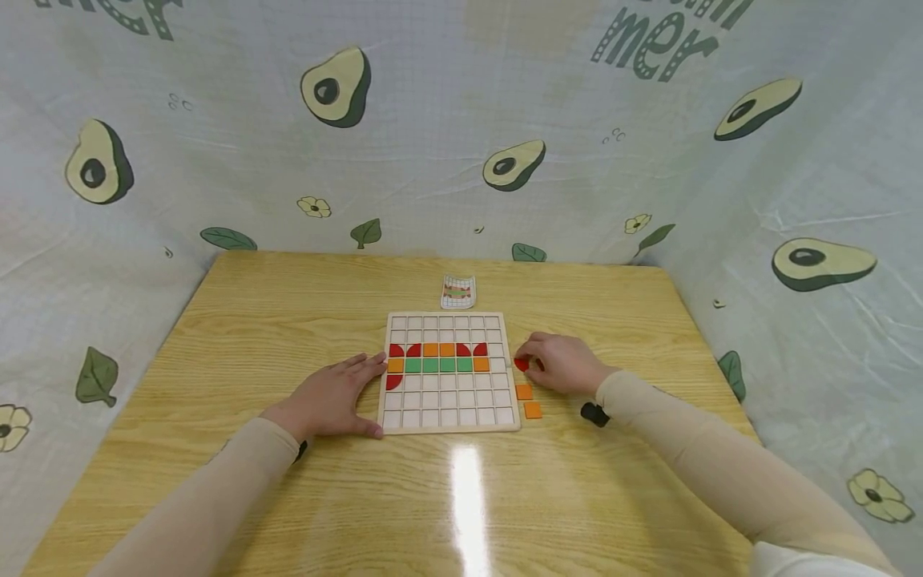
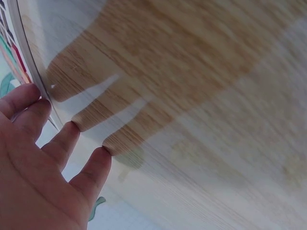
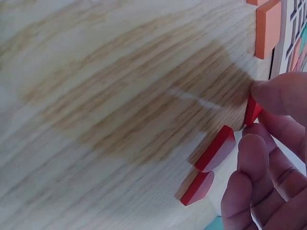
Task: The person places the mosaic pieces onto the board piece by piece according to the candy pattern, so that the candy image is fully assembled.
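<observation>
A wooden grid board (image 1: pixel 447 419) lies on the table with red quarter-round, orange and green tiles in some of its squares. My left hand (image 1: pixel 328 398) rests with spread fingers along the board's left edge, thumb near the lower left corner. In the left wrist view, the fingertips (image 2: pixel 91 158) touch the tabletop and the board's side. Just off the board's right edge, my right hand (image 1: pixel 562 363) pinches a red tile (image 3: pixel 253 111) between thumb and finger. Two more red tiles, one of them the nearer red tile (image 3: pixel 216 149), lie beside that hand in the right wrist view.
Two orange tiles, an upper orange tile (image 1: pixel 524 392) and a lower orange tile (image 1: pixel 533 410), lie right of the board. Behind the board is a small pattern card (image 1: pixel 457 303). A printed cloth (image 1: pixel 433 144) hangs around the wooden table (image 1: pixel 346 497).
</observation>
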`<state>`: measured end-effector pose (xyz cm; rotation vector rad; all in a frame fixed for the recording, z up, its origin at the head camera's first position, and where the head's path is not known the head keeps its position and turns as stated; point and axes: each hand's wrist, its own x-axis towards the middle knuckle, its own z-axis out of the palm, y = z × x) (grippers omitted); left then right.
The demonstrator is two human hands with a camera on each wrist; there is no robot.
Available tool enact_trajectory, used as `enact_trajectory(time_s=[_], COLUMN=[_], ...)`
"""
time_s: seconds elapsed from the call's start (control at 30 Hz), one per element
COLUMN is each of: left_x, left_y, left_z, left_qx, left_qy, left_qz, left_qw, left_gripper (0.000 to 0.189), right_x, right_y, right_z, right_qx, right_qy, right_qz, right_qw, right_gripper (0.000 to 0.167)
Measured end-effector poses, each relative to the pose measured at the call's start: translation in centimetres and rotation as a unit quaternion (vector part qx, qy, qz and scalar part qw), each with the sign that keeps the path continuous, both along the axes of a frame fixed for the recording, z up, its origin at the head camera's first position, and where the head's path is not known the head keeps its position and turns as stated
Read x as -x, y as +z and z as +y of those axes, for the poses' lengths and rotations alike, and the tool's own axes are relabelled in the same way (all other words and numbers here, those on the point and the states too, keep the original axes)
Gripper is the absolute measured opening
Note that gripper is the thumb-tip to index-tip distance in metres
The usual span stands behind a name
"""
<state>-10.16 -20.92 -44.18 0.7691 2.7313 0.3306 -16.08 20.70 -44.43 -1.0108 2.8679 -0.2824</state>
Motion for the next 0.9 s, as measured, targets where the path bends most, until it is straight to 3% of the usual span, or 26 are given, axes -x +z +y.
enact_trajectory(time_s=[0.63, 0.77, 0.9], left_x=[-0.1, -0.1, -0.1], left_y=[0.0, 0.2, 0.2], left_z=[0.1, 0.0, -0.1], left_qx=[-0.002, -0.002, -0.007], left_qy=[0.002, 0.002, 0.002], left_qz=[0.003, 0.004, 0.002], left_qw=[1.0000, 1.0000, 1.0000], left_gripper=[0.110, 0.110, 0.109], right_x=[0.7, 0.9, 0.9], right_y=[0.5, 1.6, 2.4], right_z=[0.0, -2.0, -5.8], right_qx=[0.043, 0.049, 0.045], right_qy=[-0.049, -0.039, -0.002], right_qz=[-0.046, -0.057, -0.068], right_qw=[0.9968, 0.9964, 0.9967], right_gripper=[0.024, 0.023, 0.025])
